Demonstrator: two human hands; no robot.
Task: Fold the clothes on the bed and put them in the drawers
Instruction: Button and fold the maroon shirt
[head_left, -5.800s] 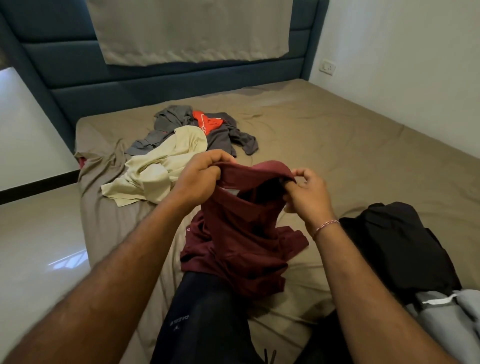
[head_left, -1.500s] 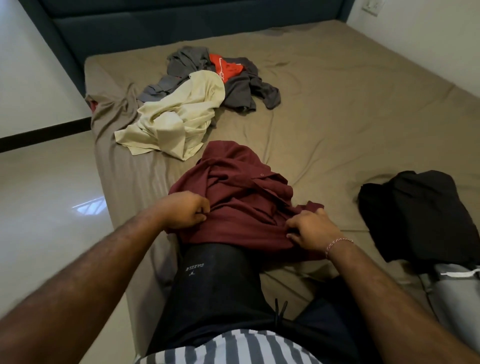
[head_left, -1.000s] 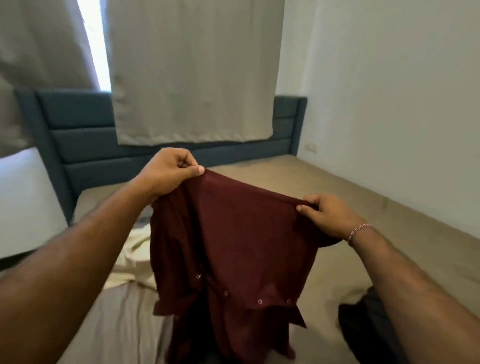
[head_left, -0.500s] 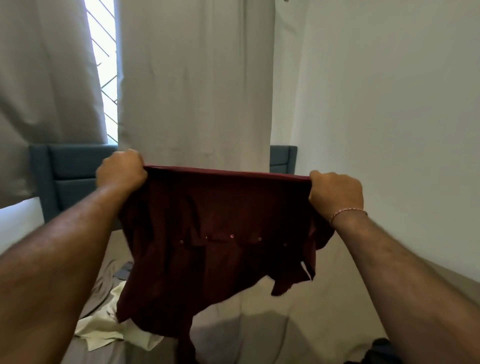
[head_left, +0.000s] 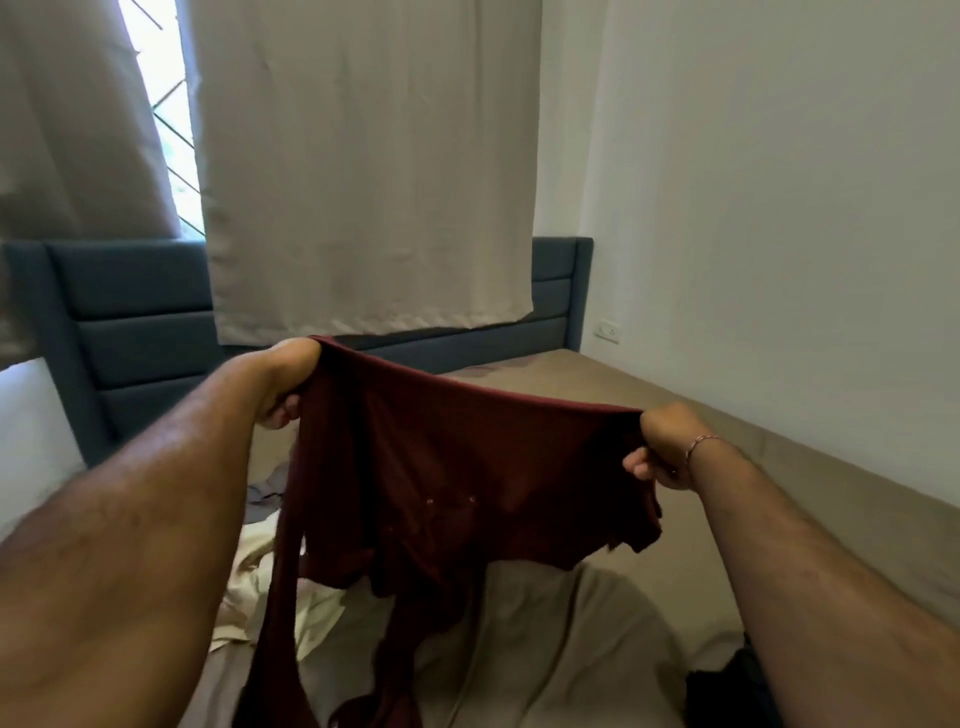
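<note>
Maroon shirt (head_left: 467, 467) held up in the air over the bed (head_left: 597, 623), spread btwn both hands, top edge stretched into a shallow sag. Left hand (head_left: 283, 384) at upper-left corner of garment, fingers curled tight round the fabric, fist higher than the other. Right hand (head_left: 662, 447) at right end of same edge, fingers curled in, pinching cloth; thin bracelet (head_left: 701, 444) on that wrist. Snap buttons visible mid-shirt; lower part hanging bunched & uneven, one long strip trailing down toward bottom of frame on left side. Can't tell whether trailing bits touch the sheet.

Cream garment (head_left: 270, 597) lying crumpled on bed behind/below the shirt, left of centre, partly hidden by it. Bit of grey clothing (head_left: 262, 493) further back, mostly blocked. Dark garment (head_left: 727, 691) at lower right edge on the bed, beside right forearm.

Tan sheet on bed. Blue padded headboard (head_left: 140, 322) behind, beige curtain (head_left: 363, 182) hanging over it, bright window gap at upper left. White wall w/ socket (head_left: 607, 330) on right.
</note>
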